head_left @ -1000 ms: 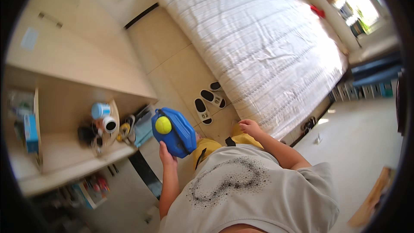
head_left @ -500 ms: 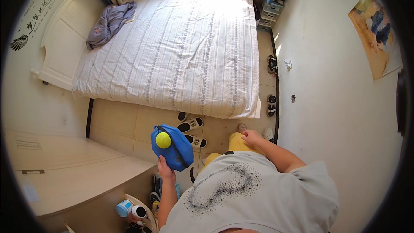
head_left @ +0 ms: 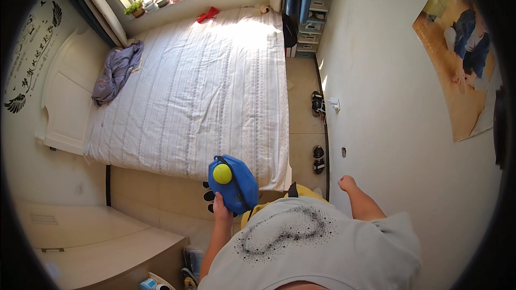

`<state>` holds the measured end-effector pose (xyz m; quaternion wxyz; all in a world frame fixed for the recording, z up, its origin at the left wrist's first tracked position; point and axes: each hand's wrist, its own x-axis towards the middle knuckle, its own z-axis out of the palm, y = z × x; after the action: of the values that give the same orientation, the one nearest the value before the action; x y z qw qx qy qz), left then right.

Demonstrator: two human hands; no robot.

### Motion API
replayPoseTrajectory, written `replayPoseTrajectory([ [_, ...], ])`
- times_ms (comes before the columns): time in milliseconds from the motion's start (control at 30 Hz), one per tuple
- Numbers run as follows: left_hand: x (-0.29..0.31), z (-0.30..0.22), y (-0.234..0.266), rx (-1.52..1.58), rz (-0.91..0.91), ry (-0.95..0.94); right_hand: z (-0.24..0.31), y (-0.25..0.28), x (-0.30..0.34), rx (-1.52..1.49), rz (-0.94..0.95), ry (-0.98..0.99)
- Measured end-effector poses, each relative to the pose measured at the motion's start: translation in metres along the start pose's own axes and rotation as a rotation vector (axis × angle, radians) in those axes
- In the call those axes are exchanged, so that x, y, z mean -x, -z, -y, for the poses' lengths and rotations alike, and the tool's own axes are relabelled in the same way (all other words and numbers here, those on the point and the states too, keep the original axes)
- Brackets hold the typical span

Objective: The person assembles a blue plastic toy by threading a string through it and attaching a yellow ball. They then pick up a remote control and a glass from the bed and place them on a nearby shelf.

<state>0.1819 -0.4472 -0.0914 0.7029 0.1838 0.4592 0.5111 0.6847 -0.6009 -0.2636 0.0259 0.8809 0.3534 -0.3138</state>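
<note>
My left hand point(head_left: 221, 207) grips the lower left edge of a blue tennis trainer base point(head_left: 244, 182), a flat many-sided plastic block. A yellow-green tennis ball point(head_left: 222, 174) rests on its upper left part, and a black cord runs across the face. The base is held in front of my body, near the foot of the bed. Off to the right, close to the wall, my right hand point(head_left: 347, 183) is curled into a loose fist, with nothing seen in it.
A bed point(head_left: 183, 96) with a striped white cover fills the space ahead. Black shoes point(head_left: 318, 160) and a plugged-in white charger point(head_left: 335, 104) line the right wall point(head_left: 376, 102). Slippers point(head_left: 209, 196) lie partly hidden beside the base. A wooden cabinet point(head_left: 107, 236) stands at the lower left.
My body has moved toward the bed, and the view now takes in the window and its potted plants. The base stays in my left hand. My right hand has swung out to the right.
</note>
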Motion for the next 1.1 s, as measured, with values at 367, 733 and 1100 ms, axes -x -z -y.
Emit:
replayPoseTrajectory([
  [367, -0.113, 0.020, -0.085, -0.143, -0.038, 0.091, 0.037, 0.058, -0.058, -0.182, -0.016, -0.035],
  [733, -0.220, 0.066, -0.264, -0.100, -0.198, 0.110, 0.067, 0.165, -0.277, -0.186, 0.243, 0.108],
  [1100, -0.330, 0.075, -0.390, -0.211, -0.068, 0.063, 0.098, 0.244, -0.370, -0.224, 0.240, 0.227],
])
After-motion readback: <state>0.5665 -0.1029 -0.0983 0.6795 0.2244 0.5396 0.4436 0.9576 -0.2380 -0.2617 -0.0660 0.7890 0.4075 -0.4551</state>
